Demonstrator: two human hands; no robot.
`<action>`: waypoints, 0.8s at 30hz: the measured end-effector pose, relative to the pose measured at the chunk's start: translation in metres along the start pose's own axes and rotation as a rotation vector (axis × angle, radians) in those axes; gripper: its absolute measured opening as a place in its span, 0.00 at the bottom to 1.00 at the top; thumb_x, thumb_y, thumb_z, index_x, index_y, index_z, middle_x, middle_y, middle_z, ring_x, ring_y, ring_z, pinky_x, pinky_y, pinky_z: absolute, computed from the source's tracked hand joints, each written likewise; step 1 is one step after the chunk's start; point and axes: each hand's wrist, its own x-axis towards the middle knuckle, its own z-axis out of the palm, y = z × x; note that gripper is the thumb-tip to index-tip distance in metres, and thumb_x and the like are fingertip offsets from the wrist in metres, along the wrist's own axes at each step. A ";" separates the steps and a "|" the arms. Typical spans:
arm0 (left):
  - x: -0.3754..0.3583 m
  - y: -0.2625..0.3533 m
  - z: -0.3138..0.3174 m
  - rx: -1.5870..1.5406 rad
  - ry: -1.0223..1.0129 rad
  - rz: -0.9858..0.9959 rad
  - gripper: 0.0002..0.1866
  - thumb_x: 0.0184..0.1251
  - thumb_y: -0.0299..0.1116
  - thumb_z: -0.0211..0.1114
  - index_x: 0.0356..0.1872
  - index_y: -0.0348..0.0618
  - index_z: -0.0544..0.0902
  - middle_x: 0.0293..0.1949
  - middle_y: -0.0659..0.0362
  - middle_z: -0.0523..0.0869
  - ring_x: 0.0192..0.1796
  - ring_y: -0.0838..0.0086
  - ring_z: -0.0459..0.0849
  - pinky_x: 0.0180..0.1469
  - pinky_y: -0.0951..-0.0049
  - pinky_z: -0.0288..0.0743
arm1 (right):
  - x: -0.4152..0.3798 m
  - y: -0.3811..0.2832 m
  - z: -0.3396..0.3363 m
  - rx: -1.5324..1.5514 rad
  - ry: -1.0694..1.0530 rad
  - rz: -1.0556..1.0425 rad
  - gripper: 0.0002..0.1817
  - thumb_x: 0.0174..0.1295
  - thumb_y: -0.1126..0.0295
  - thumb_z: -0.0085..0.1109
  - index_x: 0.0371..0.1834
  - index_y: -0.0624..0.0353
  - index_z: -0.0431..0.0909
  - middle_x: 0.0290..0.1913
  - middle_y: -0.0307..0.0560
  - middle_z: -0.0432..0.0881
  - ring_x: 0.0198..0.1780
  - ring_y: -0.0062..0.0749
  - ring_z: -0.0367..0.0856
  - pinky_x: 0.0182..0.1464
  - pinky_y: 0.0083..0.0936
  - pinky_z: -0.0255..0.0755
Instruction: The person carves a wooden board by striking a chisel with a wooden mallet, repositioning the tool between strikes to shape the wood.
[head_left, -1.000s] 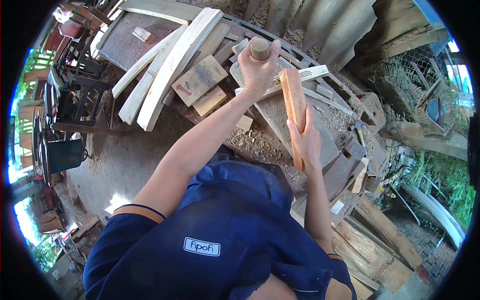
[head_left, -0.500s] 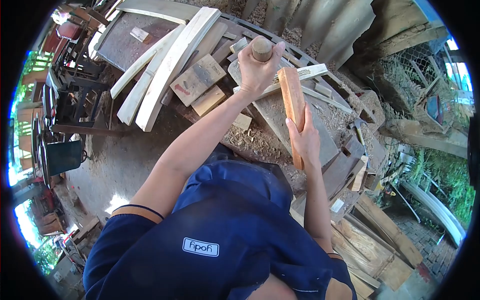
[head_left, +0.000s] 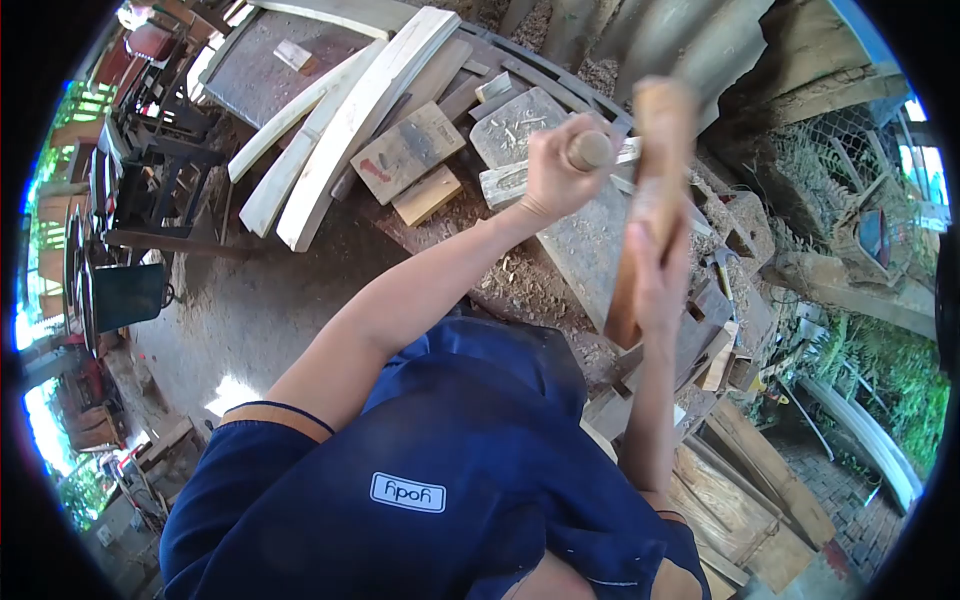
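Note:
My left hand [head_left: 560, 180] is closed around a round wooden tool handle [head_left: 590, 151], seen end-on. Whatever lies below that handle is hidden by the hand. Under it, a pale carved piece of wood [head_left: 503, 186] lies across a grey board [head_left: 580, 265]. My right hand [head_left: 662, 285] grips a long reddish-brown wooden bar [head_left: 664, 130], smeared by motion at its far end. The bar is held just right of the left hand, with a gap between them.
Long pale timbers [head_left: 365, 130] and stacked wooden blocks [head_left: 408, 152] lie on the left of the bench. Wood shavings [head_left: 530, 285] cover its near part. A hammer [head_left: 722, 268] rests at the right. Planks [head_left: 765, 480] lie lower right, and plastic chairs [head_left: 125, 295] stand at far left.
Both hands have moved to the right. The wooden bar has swung up and away from the left hand and is now blurred. The view has shifted slightly.

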 end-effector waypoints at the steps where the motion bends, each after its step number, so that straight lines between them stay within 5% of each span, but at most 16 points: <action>1: -0.004 0.002 -0.002 0.004 0.003 -0.006 0.10 0.59 0.31 0.74 0.26 0.43 0.80 0.21 0.59 0.84 0.23 0.79 0.81 0.27 0.72 0.77 | 0.002 -0.018 -0.006 0.125 0.110 -0.113 0.42 0.64 0.57 0.61 0.77 0.62 0.55 0.64 0.70 0.75 0.63 0.51 0.79 0.64 0.40 0.70; 5: -0.015 -0.002 0.003 0.134 -0.192 -0.108 0.08 0.57 0.28 0.75 0.30 0.40 0.83 0.25 0.55 0.86 0.30 0.81 0.86 0.34 0.73 0.79 | -0.008 -0.046 -0.030 0.338 0.260 -0.370 0.42 0.63 0.62 0.63 0.77 0.65 0.55 0.66 0.70 0.72 0.66 0.51 0.76 0.65 0.39 0.68; 7: -0.015 0.002 0.003 0.097 -0.171 0.011 0.10 0.56 0.32 0.73 0.26 0.43 0.78 0.21 0.53 0.80 0.22 0.61 0.79 0.30 0.67 0.76 | -0.011 -0.058 -0.031 -0.178 -0.130 -0.279 0.43 0.62 0.65 0.63 0.77 0.67 0.54 0.65 0.70 0.73 0.65 0.53 0.76 0.65 0.39 0.69; 8: -0.017 0.005 0.003 -0.026 -0.154 0.023 0.10 0.54 0.32 0.73 0.25 0.43 0.78 0.21 0.51 0.79 0.22 0.56 0.76 0.29 0.65 0.75 | -0.009 -0.059 -0.027 -0.161 -0.231 -0.167 0.43 0.60 0.66 0.64 0.76 0.70 0.53 0.66 0.70 0.73 0.65 0.54 0.76 0.65 0.39 0.69; 11: -0.021 0.004 0.002 0.027 -0.178 -0.048 0.11 0.56 0.32 0.73 0.23 0.42 0.78 0.21 0.51 0.79 0.23 0.55 0.78 0.28 0.65 0.74 | -0.010 -0.055 -0.030 -0.160 -0.050 -0.294 0.43 0.60 0.66 0.64 0.76 0.71 0.54 0.65 0.69 0.74 0.64 0.53 0.77 0.64 0.40 0.69; 13: -0.022 0.011 -0.004 0.060 -0.230 -0.096 0.12 0.58 0.32 0.72 0.23 0.42 0.78 0.21 0.51 0.80 0.24 0.55 0.80 0.27 0.65 0.73 | -0.016 -0.051 -0.024 -0.057 0.028 -0.356 0.43 0.60 0.66 0.63 0.76 0.70 0.54 0.65 0.69 0.74 0.63 0.53 0.77 0.65 0.40 0.69; 15: -0.021 0.009 -0.003 0.093 -0.245 -0.068 0.07 0.51 0.24 0.70 0.29 0.40 0.80 0.23 0.56 0.80 0.25 0.74 0.77 0.32 0.72 0.75 | -0.015 -0.050 -0.023 0.132 0.221 -0.512 0.42 0.60 0.67 0.63 0.76 0.69 0.55 0.65 0.68 0.74 0.62 0.53 0.78 0.65 0.40 0.69; 16: -0.018 0.014 -0.003 0.039 -0.193 -0.064 0.11 0.58 0.31 0.73 0.24 0.41 0.78 0.21 0.51 0.81 0.23 0.58 0.81 0.28 0.66 0.75 | -0.016 -0.052 -0.027 -0.105 -0.013 -0.370 0.42 0.61 0.65 0.63 0.76 0.68 0.55 0.66 0.67 0.73 0.65 0.52 0.76 0.67 0.40 0.67; 17: -0.019 0.012 -0.005 0.037 -0.194 -0.060 0.11 0.58 0.31 0.73 0.24 0.41 0.78 0.21 0.51 0.81 0.23 0.58 0.81 0.28 0.66 0.75 | -0.016 -0.051 -0.025 -0.107 -0.010 -0.373 0.42 0.61 0.65 0.63 0.76 0.68 0.55 0.66 0.67 0.73 0.65 0.52 0.76 0.67 0.40 0.67; 19: -0.014 0.008 -0.011 -0.034 -0.174 -0.066 0.07 0.52 0.26 0.71 0.30 0.40 0.81 0.24 0.59 0.83 0.28 0.80 0.81 0.33 0.75 0.77 | -0.012 -0.045 -0.014 -0.016 -0.152 -0.206 0.41 0.63 0.65 0.64 0.76 0.66 0.55 0.67 0.67 0.72 0.67 0.52 0.75 0.68 0.42 0.66; 24: 0.011 0.006 -0.029 -0.124 -0.015 -0.289 0.04 0.61 0.25 0.67 0.28 0.43 0.81 0.22 0.63 0.83 0.25 0.81 0.81 0.29 0.77 0.76 | 0.005 0.013 0.008 -0.245 -0.124 0.056 0.42 0.66 0.50 0.59 0.78 0.57 0.55 0.62 0.70 0.77 0.61 0.61 0.78 0.62 0.43 0.71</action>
